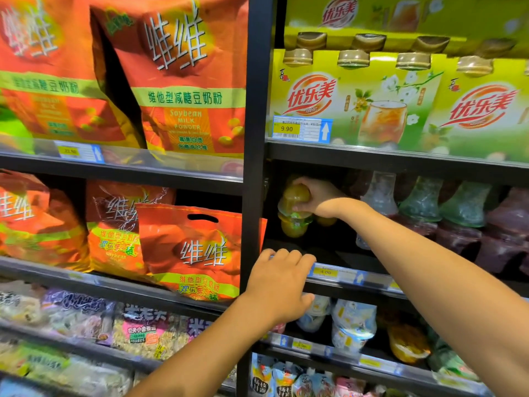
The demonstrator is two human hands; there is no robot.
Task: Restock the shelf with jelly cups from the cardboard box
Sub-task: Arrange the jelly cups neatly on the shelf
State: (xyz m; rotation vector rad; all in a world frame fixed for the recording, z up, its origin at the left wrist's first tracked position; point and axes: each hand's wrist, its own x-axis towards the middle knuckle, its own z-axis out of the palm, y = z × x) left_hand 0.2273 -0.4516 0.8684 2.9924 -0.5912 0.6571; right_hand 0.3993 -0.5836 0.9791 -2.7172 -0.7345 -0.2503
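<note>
Here, the right hand (317, 197) holds a yellow jelly cup (294, 193) inside the shelf (369, 283).
The cup sits just right of the picture's middle, directly above another yellow cup (293, 226) at its six o'clock. The right hand wraps it from three o'clock, fingers over the top and thumb low, closed firmly round it. Further toward six o'clock the left hand (279, 282) curls its fingers over the shelf's front rail. Green and purple cups (463, 206) stand at three o'clock, orange soybean bags (197, 250) at nine.
</note>
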